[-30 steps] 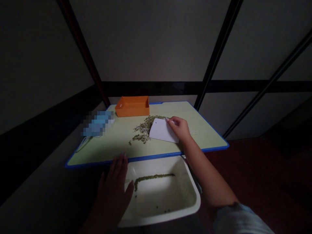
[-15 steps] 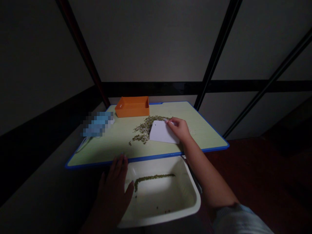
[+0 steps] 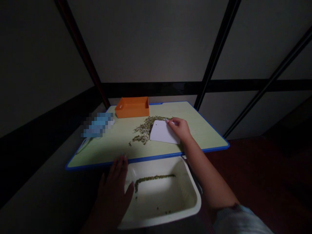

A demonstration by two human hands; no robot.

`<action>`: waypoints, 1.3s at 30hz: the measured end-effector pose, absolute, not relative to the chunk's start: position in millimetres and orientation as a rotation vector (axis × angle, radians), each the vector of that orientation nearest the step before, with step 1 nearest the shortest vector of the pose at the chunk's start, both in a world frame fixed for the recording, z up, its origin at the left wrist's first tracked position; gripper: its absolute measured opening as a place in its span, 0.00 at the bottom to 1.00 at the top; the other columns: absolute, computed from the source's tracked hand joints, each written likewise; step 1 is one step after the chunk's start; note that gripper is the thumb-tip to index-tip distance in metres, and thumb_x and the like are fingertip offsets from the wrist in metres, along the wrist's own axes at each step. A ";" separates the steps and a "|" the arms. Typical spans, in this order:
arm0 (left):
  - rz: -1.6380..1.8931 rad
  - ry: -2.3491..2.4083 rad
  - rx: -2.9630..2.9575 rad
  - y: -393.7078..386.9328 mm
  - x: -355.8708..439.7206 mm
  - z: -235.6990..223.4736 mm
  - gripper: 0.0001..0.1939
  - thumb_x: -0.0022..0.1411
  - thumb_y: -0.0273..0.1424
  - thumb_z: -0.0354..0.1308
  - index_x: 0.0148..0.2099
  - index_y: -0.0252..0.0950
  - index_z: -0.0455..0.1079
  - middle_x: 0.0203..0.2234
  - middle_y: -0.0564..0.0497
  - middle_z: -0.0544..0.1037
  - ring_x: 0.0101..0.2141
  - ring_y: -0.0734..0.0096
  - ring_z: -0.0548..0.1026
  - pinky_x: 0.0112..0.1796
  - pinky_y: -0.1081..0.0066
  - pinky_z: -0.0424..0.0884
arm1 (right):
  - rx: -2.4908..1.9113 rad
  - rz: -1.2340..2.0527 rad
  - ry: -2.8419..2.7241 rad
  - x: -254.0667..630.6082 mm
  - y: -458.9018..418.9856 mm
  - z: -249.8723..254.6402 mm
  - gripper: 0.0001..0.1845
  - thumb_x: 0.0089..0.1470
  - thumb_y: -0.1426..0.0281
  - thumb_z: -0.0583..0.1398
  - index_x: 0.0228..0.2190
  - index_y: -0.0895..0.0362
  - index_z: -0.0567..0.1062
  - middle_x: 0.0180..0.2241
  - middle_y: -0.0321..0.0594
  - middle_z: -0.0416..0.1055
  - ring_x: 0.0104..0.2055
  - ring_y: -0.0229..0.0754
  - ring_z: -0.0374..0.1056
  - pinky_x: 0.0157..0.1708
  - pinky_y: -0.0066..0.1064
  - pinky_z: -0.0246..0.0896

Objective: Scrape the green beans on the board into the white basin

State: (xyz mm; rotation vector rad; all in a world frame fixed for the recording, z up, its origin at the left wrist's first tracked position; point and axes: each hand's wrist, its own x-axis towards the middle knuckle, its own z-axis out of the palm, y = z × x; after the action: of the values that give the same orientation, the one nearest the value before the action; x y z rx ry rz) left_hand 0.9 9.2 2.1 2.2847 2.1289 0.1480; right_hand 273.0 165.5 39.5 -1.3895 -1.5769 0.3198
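Observation:
My right hand (image 3: 179, 127) pinches the upper right edge of a white plastic scraper (image 3: 162, 131) with a small hole near one corner. The scraper leans low over the table, its left side touching a spread of small green grains (image 3: 143, 128) that look like mung beans. Below the table's front edge is a white plastic basin (image 3: 192, 198), with a line of the same grains along its far and left inner bottom edges. My left hand (image 3: 114, 185) lies open at the basin's left rim, its fingers stretched towards the table edge and its thumb over the inside.
An orange open box (image 3: 133, 112) stands at the back left of the pale, blue-edged table (image 3: 204, 133). A blurred light-blue item (image 3: 98, 125) with a white cord lies at the left edge. Dark-framed panels (image 3: 156, 42) rise behind the table.
The scraper's top edge has tipped slightly down towards me, with my right hand lowering a little. My left hand and the basin have hardly moved.

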 end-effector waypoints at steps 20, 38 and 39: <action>0.159 2.139 2.285 10.1 -2.3 -1.5 0.31 0.61 0.35 0.37 0.66 0.36 0.41 0.67 0.49 0.44 0.66 0.63 0.43 0.60 0.47 0.51 | -1.427 0.313 -1.558 272.3 163.7 41.5 0.18 0.51 0.56 0.56 0.25 0.57 0.75 0.23 0.39 0.71 0.26 0.38 0.63 0.27 0.27 0.52; 0.151 2.135 2.280 9.8 0.9 2.7 0.31 0.61 0.34 0.37 0.66 0.35 0.41 0.66 0.48 0.45 0.66 0.63 0.43 0.59 0.47 0.52 | -1.450 0.311 -1.554 274.0 165.9 39.7 0.18 0.50 0.55 0.56 0.25 0.57 0.75 0.23 0.39 0.71 0.26 0.38 0.62 0.28 0.27 0.52; 0.164 2.133 2.288 9.9 0.6 2.0 0.31 0.61 0.34 0.37 0.66 0.35 0.41 0.66 0.48 0.45 0.66 0.62 0.43 0.59 0.47 0.52 | -1.457 0.306 -1.552 273.9 165.6 40.1 0.18 0.50 0.55 0.56 0.25 0.57 0.75 0.23 0.39 0.71 0.26 0.39 0.63 0.28 0.27 0.53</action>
State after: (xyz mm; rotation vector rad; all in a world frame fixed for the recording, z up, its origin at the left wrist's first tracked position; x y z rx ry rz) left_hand 0.6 9.9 2.0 2.2875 2.1331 0.1642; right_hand 273.9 165.6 40.1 -1.4567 -1.5520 0.3064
